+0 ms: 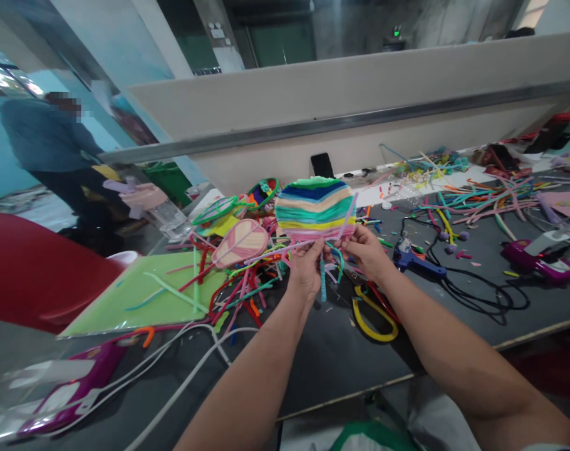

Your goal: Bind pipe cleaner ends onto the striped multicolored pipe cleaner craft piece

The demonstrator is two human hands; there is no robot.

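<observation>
I hold up a round striped piece (314,208) made of fuzzy pipe cleaners in green, blue, cream, teal, yellow and pink rows. My left hand (306,270) is closed on its lower edge, pinching loose pink and teal ends. My right hand (366,249) is closed on the lower right edge, where a lilac pipe cleaner (347,215) runs up across the piece. A similar pink and cream piece (242,242) lies on the table to the left.
A heap of coloured pipe cleaners (238,285) covers the grey table (322,357). Yellow-handled scissors (372,313), a blue glue gun (414,257) with black cable, a purple glue gun (538,260), a green sheet (139,297) and a phone (322,165) lie around. A person stands at far left.
</observation>
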